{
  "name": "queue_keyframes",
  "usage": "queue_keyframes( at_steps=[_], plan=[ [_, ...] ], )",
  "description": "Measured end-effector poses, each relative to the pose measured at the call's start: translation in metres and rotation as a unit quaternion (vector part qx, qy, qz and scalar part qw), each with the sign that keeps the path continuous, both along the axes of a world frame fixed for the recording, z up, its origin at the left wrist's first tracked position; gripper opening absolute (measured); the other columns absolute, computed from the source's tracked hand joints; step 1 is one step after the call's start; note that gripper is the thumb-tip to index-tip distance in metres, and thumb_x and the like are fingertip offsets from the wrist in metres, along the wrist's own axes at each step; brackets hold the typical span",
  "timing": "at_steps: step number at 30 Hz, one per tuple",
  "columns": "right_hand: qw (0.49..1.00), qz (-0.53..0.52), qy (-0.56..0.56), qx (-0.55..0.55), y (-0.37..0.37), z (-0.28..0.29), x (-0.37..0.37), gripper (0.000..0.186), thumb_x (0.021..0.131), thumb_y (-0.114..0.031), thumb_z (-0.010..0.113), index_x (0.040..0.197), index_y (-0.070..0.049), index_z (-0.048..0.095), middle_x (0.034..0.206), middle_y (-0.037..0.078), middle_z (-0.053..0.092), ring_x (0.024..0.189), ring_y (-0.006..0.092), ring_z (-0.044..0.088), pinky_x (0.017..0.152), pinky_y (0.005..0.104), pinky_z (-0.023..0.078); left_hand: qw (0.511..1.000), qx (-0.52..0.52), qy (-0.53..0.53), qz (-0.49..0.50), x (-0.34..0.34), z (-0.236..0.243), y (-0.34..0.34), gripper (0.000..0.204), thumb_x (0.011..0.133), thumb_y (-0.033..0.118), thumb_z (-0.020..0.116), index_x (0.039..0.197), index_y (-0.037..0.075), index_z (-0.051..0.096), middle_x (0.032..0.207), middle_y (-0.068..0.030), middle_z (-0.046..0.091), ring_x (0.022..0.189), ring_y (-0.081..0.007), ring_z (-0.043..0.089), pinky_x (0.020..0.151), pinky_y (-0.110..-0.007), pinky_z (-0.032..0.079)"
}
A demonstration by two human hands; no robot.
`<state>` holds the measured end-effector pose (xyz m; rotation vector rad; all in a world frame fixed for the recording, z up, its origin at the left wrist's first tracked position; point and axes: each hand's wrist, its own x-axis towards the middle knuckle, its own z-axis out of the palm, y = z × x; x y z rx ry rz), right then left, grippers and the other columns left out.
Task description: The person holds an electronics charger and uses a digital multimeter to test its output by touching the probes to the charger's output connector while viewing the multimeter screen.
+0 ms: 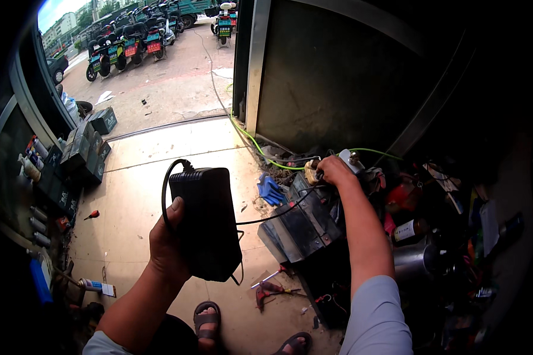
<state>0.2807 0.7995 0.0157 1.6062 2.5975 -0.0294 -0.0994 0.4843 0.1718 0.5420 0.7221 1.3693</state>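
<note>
My left hand [167,239] grips a black box-shaped charger [204,219] by its left side, thumb on top. A thick black cable [166,186] loops from the charger's upper end down past my thumb. Another black cable [272,217] runs from behind the charger toward my right hand [336,170], which is stretched out to the clutter at the right. Its fingers are closed beside a small yellowish block [311,171]; what they hold is hidden. Below that arm lies a dark battery-like case [305,228], with a blue glove [270,189] near it.
Red-handled pliers [269,291] and a screwdriver [268,278] lie on the tiled floor before my sandalled feet. Dark batteries [83,154] stack by the left doorway. A green-yellow cord [257,148] runs to the door frame. Parked scooters [133,47] stand outside. Bottles and tools crowd the right.
</note>
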Motion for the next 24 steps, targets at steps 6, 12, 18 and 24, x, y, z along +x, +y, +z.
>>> queue_keyframes(
  at_steps=[6,12,18,24],
  plan=[
    [0.999,0.036,0.015,-0.021,0.004,0.009,0.003,0.040,0.076,0.000,0.072,0.110,-0.017,0.083,0.114,0.016,0.076,0.111,0.0353,0.072,0.098,0.0458,0.057,1.000,0.001,0.019,0.013,0.005,0.000,0.006,0.073,0.094,0.057,0.066,0.143,0.004,0.058,0.121,-0.0144,0.072,0.107,-0.0280,0.071,0.094,-0.043,0.060],
    [0.985,0.006,0.168,0.027,-0.039,0.032,-0.007,0.017,0.091,-0.020,0.073,0.100,-0.007,0.077,0.103,0.018,0.075,0.103,0.0381,0.071,0.090,0.0475,0.056,1.000,0.021,-0.008,-0.002,0.005,0.004,-0.001,0.070,0.096,0.054,0.064,0.144,0.004,0.057,0.124,-0.0147,0.071,0.108,-0.0283,0.071,0.094,-0.043,0.060],
    [0.961,0.062,0.262,-0.059,-0.210,0.080,-0.029,0.023,0.095,-0.025,0.073,0.102,-0.004,0.079,0.113,0.016,0.077,0.106,0.0356,0.073,0.092,0.0424,0.057,0.994,0.075,-0.048,-0.060,-0.006,0.011,-0.017,0.081,0.100,0.058,0.057,0.156,0.000,0.043,0.143,-0.0228,0.060,0.124,-0.0323,0.066,0.102,-0.046,0.058],
    [0.923,0.035,0.030,-0.383,-0.397,0.094,0.008,0.057,0.089,-0.031,0.080,0.141,-0.011,0.066,0.129,0.019,0.072,0.119,0.0363,0.069,0.104,0.0434,0.053,0.981,0.083,-0.123,-0.128,0.032,0.038,-0.041,0.085,0.099,0.062,0.055,0.158,0.002,0.042,0.146,-0.0246,0.058,0.127,-0.0340,0.064,0.107,-0.048,0.055]
  ],
)
